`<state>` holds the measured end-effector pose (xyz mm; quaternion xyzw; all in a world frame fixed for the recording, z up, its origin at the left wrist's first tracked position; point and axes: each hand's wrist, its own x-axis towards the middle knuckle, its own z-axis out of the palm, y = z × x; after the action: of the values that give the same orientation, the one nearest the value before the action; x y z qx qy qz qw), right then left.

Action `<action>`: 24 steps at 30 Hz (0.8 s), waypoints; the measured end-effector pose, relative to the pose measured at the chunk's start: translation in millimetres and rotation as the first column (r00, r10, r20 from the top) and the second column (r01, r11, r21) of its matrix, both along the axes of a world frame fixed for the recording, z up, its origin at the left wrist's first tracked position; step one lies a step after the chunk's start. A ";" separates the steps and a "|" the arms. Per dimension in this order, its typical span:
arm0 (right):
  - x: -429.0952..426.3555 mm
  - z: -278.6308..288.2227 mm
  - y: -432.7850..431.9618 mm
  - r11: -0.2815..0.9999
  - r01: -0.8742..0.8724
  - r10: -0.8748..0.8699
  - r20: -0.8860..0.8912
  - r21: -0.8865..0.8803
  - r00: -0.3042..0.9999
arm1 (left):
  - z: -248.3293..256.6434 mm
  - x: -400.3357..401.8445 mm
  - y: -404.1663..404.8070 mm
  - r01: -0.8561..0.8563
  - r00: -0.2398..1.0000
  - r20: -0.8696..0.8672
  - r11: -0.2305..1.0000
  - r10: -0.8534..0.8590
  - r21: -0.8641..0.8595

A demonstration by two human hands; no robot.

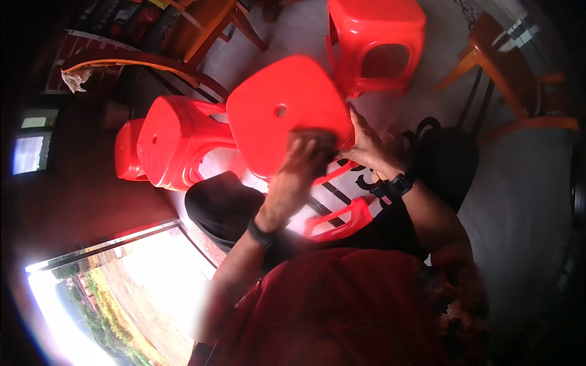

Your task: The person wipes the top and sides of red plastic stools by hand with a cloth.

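A red plastic stool point(265, 87), its rounded square seat pierced by a small hole, stands in front of me between my knees. My left hand point(297, 169), blurred, holds a dark brown pad or folded cloth point(325, 137) flat against the near part of the seat. With fingers and thumb spread along the seat's right edge, my right hand point(368, 146) grips the stool. The underside of that hold is hidden. Dark bands circle both wrists, the right one with a watch-like case.
Two more red stools point(158, 142) lie or stand at the left; another point(380, 27) is at the top. Wooden chairs are at the upper left point(201, 32) and right point(503, 64). A red plastic piece point(341, 222) shows beneath me. A bright doorway point(137, 293) opens at the lower left.
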<state>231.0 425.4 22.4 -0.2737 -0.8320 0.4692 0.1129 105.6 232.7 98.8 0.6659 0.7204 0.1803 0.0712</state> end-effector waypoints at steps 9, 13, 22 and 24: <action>4.1 20.0 7.3 0.997 -0.022 0.009 0.166 0.076 0.986 | 14.4 -19.6 4.6 0.101 0.992 -0.072 0.995 -0.099 0.023; -0.6 34.6 9.4 0.995 -0.053 0.065 0.145 -0.080 0.987 | -25.1 -8.0 83.4 0.068 0.997 0.030 0.994 -0.071 0.085; -4.8 35.3 26.9 0.725 0.102 -0.057 0.089 -0.681 0.994 | -20.4 -7.0 10.1 -0.203 0.979 -0.005 0.979 0.203 0.027; -2.8 -5.9 34.6 0.927 0.075 -0.065 0.040 -0.368 0.997 | 4.3 -11.5 -27.1 -0.256 0.961 -0.102 0.967 0.256 0.020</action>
<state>228.2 460.1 16.5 -0.3258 -0.7203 0.6090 0.0647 94.1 205.5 103.1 0.5759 0.8026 0.1556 0.0076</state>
